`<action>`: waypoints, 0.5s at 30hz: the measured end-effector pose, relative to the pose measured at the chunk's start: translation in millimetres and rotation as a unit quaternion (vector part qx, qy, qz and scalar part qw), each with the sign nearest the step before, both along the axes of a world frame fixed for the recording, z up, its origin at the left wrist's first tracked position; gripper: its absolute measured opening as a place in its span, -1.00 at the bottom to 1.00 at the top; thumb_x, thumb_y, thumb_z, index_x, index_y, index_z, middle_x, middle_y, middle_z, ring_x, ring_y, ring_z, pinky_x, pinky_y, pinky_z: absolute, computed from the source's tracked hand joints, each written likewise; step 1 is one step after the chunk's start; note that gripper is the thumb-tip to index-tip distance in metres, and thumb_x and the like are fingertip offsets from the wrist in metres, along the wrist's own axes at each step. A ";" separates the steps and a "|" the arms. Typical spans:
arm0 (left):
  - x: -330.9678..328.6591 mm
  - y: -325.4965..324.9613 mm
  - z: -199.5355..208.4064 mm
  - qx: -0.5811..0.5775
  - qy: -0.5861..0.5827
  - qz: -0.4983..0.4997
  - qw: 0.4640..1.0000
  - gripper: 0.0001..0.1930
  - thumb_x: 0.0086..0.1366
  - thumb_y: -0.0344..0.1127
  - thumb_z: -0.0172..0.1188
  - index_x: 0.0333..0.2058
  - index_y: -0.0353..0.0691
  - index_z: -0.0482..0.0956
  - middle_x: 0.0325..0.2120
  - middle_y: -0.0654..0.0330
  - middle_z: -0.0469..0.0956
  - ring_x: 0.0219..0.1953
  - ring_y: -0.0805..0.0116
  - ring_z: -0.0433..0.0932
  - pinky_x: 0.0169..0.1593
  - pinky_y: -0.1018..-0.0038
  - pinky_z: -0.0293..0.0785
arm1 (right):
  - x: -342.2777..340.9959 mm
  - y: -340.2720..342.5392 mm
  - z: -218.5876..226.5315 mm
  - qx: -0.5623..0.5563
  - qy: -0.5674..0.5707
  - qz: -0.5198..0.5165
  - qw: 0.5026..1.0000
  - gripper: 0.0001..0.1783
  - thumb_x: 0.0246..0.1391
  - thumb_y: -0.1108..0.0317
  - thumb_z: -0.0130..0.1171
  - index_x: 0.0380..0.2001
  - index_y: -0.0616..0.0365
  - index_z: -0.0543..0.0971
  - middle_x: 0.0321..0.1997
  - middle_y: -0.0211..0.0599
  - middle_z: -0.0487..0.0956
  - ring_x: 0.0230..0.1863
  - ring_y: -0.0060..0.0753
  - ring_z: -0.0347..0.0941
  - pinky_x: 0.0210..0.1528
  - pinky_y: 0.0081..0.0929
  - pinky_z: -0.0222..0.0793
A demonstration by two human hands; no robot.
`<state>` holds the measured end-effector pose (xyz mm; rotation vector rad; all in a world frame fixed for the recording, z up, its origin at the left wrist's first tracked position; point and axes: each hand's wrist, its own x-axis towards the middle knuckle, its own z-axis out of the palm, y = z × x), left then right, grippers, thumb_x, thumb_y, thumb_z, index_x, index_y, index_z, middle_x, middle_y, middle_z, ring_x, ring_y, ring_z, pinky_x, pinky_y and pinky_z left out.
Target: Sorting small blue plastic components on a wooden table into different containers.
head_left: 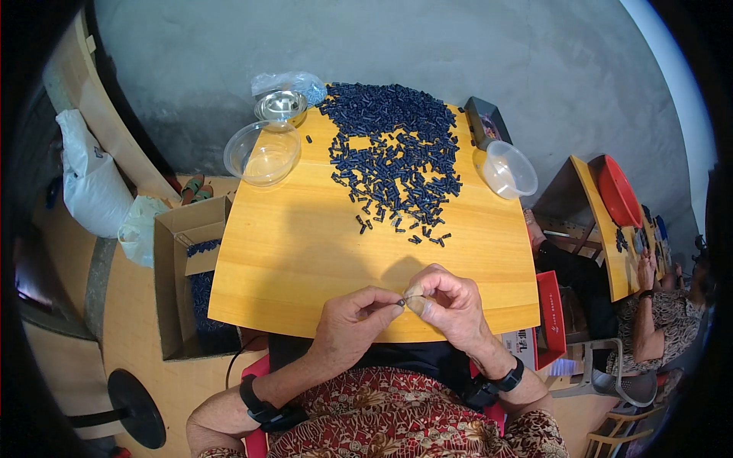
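Observation:
Near the front edge of the table, my two hands meet with fingertips almost touching. My left hand [353, 319] is closed in a pinch on a small dark piece [400, 302]. My right hand [452, 305] pinches right beside it, with pale coverings on its thumb and finger; what it grips is too small to make out, though a thin line shows between the fingertips. Farther up lies a wide heap of small black plastic pieces [389, 111], dense at the back, with loose ones scattered toward me.
On the yellow table [305, 259], a clear bowl [263, 156], a metal bowl [281, 107] and a plastic bag [294, 82] stand back left. A clear tub [510, 169] and dark tray [491, 122] stand right. A cardboard box [172, 290] is left; another person [660, 324] sits right.

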<state>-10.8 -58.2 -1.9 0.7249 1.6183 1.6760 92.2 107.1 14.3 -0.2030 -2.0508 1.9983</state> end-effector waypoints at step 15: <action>-2.6 -0.1 0.2 0.000 0.117 0.036 0.992 -0.84 0.26 -0.39 0.28 -0.23 -0.34 0.62 -0.45 0.30 0.62 -0.40 0.64 0.49 -0.32 0.65 0.43 | -0.3 -8.5 15.1 0.377 0.066 -0.047 0.923 -0.82 -0.12 0.57 0.25 -0.35 0.21 0.56 -0.35 -0.19 0.52 -0.26 -0.16 0.46 -0.22 -0.32 0.41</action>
